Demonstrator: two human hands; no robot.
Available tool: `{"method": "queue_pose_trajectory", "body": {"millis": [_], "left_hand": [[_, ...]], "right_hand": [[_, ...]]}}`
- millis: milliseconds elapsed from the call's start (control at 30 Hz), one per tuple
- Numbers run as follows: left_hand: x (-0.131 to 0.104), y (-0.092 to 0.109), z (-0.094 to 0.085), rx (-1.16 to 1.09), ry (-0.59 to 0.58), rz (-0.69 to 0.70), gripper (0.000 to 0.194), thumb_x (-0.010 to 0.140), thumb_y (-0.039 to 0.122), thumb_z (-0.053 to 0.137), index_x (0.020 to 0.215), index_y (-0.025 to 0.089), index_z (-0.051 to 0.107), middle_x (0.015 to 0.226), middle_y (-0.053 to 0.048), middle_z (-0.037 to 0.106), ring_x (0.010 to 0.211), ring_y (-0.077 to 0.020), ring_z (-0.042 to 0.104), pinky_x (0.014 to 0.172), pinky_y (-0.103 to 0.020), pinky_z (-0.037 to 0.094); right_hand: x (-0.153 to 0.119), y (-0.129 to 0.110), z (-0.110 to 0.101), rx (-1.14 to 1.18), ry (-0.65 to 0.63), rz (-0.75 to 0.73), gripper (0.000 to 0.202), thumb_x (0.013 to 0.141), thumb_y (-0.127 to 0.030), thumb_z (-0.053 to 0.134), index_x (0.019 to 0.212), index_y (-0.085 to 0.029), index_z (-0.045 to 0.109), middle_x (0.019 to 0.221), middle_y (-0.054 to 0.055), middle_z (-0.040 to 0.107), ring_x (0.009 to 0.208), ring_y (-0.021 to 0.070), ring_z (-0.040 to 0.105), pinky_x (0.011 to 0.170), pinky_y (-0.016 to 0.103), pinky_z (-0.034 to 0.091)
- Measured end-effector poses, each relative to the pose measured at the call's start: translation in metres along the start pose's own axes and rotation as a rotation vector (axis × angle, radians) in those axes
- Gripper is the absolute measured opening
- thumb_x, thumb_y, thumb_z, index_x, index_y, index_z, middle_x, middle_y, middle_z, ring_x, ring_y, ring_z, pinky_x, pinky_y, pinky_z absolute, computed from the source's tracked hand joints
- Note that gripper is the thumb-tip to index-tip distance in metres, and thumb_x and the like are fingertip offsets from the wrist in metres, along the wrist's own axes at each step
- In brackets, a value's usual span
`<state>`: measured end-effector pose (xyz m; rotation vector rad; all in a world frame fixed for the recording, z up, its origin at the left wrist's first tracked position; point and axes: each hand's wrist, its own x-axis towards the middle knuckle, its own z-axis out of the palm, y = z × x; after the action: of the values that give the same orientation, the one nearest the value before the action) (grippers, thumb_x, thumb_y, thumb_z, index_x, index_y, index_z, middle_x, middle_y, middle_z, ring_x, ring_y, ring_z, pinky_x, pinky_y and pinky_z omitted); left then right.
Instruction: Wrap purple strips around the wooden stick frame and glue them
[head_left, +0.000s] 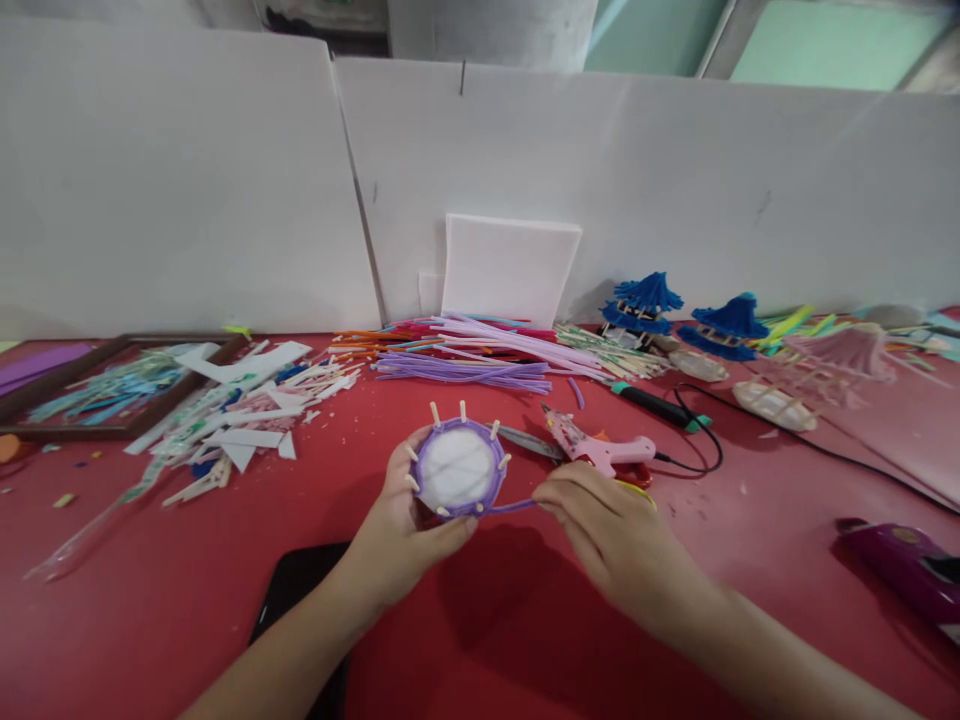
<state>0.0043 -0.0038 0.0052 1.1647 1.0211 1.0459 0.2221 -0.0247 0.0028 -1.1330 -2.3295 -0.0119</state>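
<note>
"What lies closest to you?"

"A dark phone [300, 590], at the lower left of the frame, flat on the red table [187, 620] and partly hidden by my left forearm."

"And your hands?"

"My left hand [405, 525] is curled around the edge of a round piece [456, 468], a little below the middle of the frame, with my thumb at its lower rim. My right hand [615, 535], to the right of it, pinches a purple strand [514, 507] in its bent fingertips."

"Which way does the piece point?"

"Its white middle is turned up towards me. It's round, so I see no clear long axis. Pale pegs [463, 410] stick out around the purple rim: the upper ones aim at the top of the frame, the side ones left and right. The strand leaves the lower right rim and runs right, tilting slightly up to my fingers."

"Beyond that?"

"A pink glue gun [600, 452], nozzle towards the upper left, just past my right hand. Farther up, purple strips [465, 372] lie crosswise at the centre, white scraps [232, 435] on the left, blue roofs [645, 300] on the right. Behind them, white paper [510, 265] stands against a white board [187, 180]."
</note>
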Motion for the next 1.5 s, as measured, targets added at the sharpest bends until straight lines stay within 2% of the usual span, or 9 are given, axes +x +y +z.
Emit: {"method": "queue_pose_trajectory", "body": {"millis": [167, 400, 533, 667, 1000, 1133, 1300, 1367, 1500], "left_hand": [[-0.002, -0.001, 0.000, 0.060, -0.026, -0.003, 0.081, 0.061, 0.016, 0.078, 0.131, 0.021, 0.036, 0.134, -0.013, 0.042, 0.122, -0.0268, 0.046, 0.099, -0.036, 0.039], [-0.005, -0.010, -0.005, 0.133, -0.154, -0.007, 0.086, 0.067, 0.021, 0.075, 0.139, 0.023, 0.028, 0.132, -0.015, 0.045, 0.125, -0.0297, 0.043, 0.103, -0.042, 0.036], [-0.004, -0.017, -0.008, 0.168, -0.193, 0.035, 0.090, 0.068, 0.023, 0.074, 0.142, 0.025, 0.022, 0.137, -0.015, 0.040, 0.125, -0.0290, 0.044, 0.104, -0.043, 0.037], [-0.003, -0.019, -0.008, 0.180, -0.238, 0.021, 0.091, 0.071, 0.024, 0.072, 0.143, 0.027, 0.016, 0.140, -0.015, 0.035, 0.122, -0.0272, 0.047, 0.100, -0.042, 0.042], [-0.007, -0.007, -0.005, 0.262, -0.267, 0.024, 0.081, 0.069, 0.021, 0.070, 0.139, 0.026, 0.030, 0.127, -0.013, 0.049, 0.116, -0.0256, 0.052, 0.102, -0.044, 0.039], [-0.006, -0.005, -0.004, 0.273, -0.273, 0.029, 0.075, 0.068, 0.019, 0.069, 0.135, 0.025, 0.038, 0.129, -0.012, 0.047, 0.119, -0.0259, 0.048, 0.102, -0.044, 0.038], [-0.007, -0.002, -0.006, 0.315, -0.348, -0.011, 0.058, 0.069, 0.021, 0.068, 0.125, 0.023, 0.050, 0.130, -0.012, 0.046, 0.121, -0.0263, 0.046, 0.102, -0.042, 0.039], [-0.007, -0.001, -0.006, 0.312, -0.362, -0.038, 0.061, 0.069, 0.020, 0.067, 0.127, 0.024, 0.049, 0.132, -0.012, 0.045, 0.118, -0.0261, 0.048, 0.099, -0.042, 0.041], [-0.008, 0.002, -0.005, 0.284, -0.368, -0.044, 0.077, 0.068, 0.018, 0.067, 0.137, 0.026, 0.034, 0.137, -0.013, 0.040, 0.118, -0.0264, 0.049, 0.094, -0.039, 0.045]], "right_hand": [[0.000, 0.001, -0.001, -0.040, -0.006, 0.029, 0.029, 0.086, -0.005, 0.034, 0.088, -0.017, 0.060, 0.085, 0.007, 0.065, 0.074, 0.0178, 0.062, 0.068, 0.030, 0.051], [0.001, 0.003, 0.004, -0.057, 0.021, 0.023, 0.029, 0.088, -0.006, 0.035, 0.085, -0.018, 0.061, 0.084, 0.007, 0.066, 0.074, 0.0184, 0.062, 0.067, 0.031, 0.050], [0.001, 0.004, 0.006, -0.033, 0.046, 0.021, 0.028, 0.089, -0.006, 0.037, 0.087, -0.018, 0.062, 0.085, 0.005, 0.067, 0.075, 0.0177, 0.062, 0.069, 0.031, 0.051], [0.000, 0.003, 0.004, -0.016, 0.070, 0.016, 0.029, 0.086, -0.003, 0.038, 0.086, -0.018, 0.063, 0.084, 0.005, 0.067, 0.075, 0.0175, 0.062, 0.069, 0.030, 0.051], [0.003, 0.000, 0.000, 0.052, 0.102, 0.021, 0.028, 0.086, -0.004, 0.038, 0.083, -0.019, 0.061, 0.080, 0.005, 0.068, 0.071, 0.0169, 0.062, 0.065, 0.028, 0.051], [0.004, 0.000, -0.001, 0.079, 0.133, 0.001, 0.026, 0.088, -0.006, 0.038, 0.084, -0.018, 0.060, 0.078, 0.005, 0.068, 0.071, 0.0166, 0.062, 0.064, 0.028, 0.051], [0.001, 0.003, 0.000, 0.205, 0.128, 0.018, 0.019, 0.087, -0.008, 0.044, 0.086, -0.020, 0.058, 0.080, 0.003, 0.067, 0.072, 0.0147, 0.062, 0.065, 0.024, 0.049], [0.000, 0.005, 0.000, 0.257, 0.115, 0.038, 0.016, 0.088, -0.009, 0.047, 0.085, -0.020, 0.058, 0.080, 0.003, 0.067, 0.073, 0.0134, 0.062, 0.066, 0.023, 0.049], [0.000, 0.008, -0.001, 0.253, 0.100, 0.044, 0.009, 0.090, -0.017, 0.051, 0.090, -0.021, 0.059, 0.082, 0.003, 0.067, 0.077, 0.0142, 0.063, 0.071, 0.024, 0.050]]}}
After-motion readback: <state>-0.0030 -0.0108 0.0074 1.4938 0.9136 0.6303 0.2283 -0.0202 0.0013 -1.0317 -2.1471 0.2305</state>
